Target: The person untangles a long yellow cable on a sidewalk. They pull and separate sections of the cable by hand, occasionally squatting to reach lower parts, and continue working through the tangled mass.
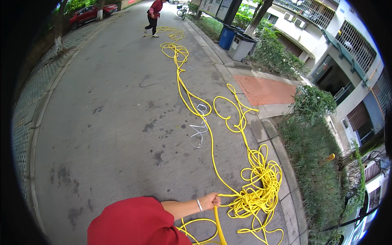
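Note:
My left hand (211, 201), in a red sleeve with a silver-coloured bracelet at the wrist, is closed around a yellow hose (218, 225). From the fist, one length runs down toward me and others lead right into a tangled heap of the same hose (258, 190) on the road. Looser loops (234, 113) lie ahead of that heap. A long strand stretches up the road to more loose coils (176, 52). Close to my arm, another loop (202, 219) rests on the ground. My right hand is out of view.
A person in a red top (156, 12) stands over the far coils. A crumpled white strap (197, 133) lies mid-road. Along the right kerb (284, 186) are grass and shrubs (315, 101), a blue bin (227, 36) and a grey bin (241, 47). A red car (88, 15) is parked far left.

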A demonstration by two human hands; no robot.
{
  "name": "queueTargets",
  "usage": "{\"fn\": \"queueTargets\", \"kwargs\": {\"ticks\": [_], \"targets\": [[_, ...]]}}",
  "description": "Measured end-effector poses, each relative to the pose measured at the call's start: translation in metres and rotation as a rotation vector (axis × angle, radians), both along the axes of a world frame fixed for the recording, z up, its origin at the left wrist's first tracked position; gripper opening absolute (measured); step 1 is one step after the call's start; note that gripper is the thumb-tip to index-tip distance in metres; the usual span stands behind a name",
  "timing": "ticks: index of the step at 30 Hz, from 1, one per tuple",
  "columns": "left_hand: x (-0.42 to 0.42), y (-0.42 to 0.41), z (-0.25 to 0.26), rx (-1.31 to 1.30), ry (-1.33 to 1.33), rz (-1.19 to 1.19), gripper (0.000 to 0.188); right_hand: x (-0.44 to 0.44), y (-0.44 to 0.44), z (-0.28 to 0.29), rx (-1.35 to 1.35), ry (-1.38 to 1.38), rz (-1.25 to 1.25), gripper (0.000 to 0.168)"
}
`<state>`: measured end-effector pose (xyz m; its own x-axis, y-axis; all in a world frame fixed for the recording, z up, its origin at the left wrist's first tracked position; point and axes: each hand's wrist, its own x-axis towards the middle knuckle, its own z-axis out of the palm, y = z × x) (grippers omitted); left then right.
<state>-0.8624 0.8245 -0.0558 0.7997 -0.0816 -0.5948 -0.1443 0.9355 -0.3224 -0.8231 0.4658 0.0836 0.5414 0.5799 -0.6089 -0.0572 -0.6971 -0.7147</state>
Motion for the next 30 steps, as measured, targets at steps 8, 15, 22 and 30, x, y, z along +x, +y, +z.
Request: {"fn": "queueTargets", "kwargs": {"ticks": [8, 15, 22, 30], "targets": [[-0.067, -0.075, 0.218, 1.558, -0.540, -0.409, 0.026, 0.018, -0.019, -0.109, 0.101, 0.306, -0.322, 0.023], [-0.028, -0.063, 0.009, 1.748, -0.470, -0.786, 0.016, 0.060, 0.127, -0.080, 0.434, 1.061, -0.722, 0.024], [-0.036, -0.123, -0.038, 1.616, -1.212, -0.497, 0.020, -0.010, 0.128, 0.018, 0.341, 0.174, -0.448, 0.026], [0.059, -0.099, -0.064, 0.019, -0.270, -0.324, 0.053, -0.127, -0.014, 0.137, 0.308, -0.394, -0.070, 0.024]]}}
